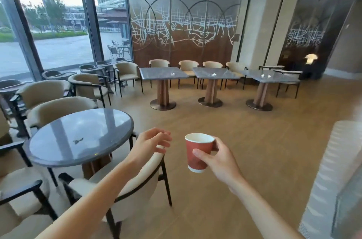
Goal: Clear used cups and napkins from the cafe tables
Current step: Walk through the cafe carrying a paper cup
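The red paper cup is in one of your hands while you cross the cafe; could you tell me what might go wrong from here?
1. The right hand holds the red paper cup tilted and lidless; any dregs could spill.
2. Crumpled napkins lie on three far tables; only the left hand is free to gather them.

Soft daylight enters through tall windows [52, 23] at upper left; sky there blown out white. Round surface [78, 137] at lower left mirrors window glare. Small lamp [310, 58] glows at right against dim wall. Shadows faint. Wide-angle bending at frame edges; overall softness, motion blur on left hand [150, 144].
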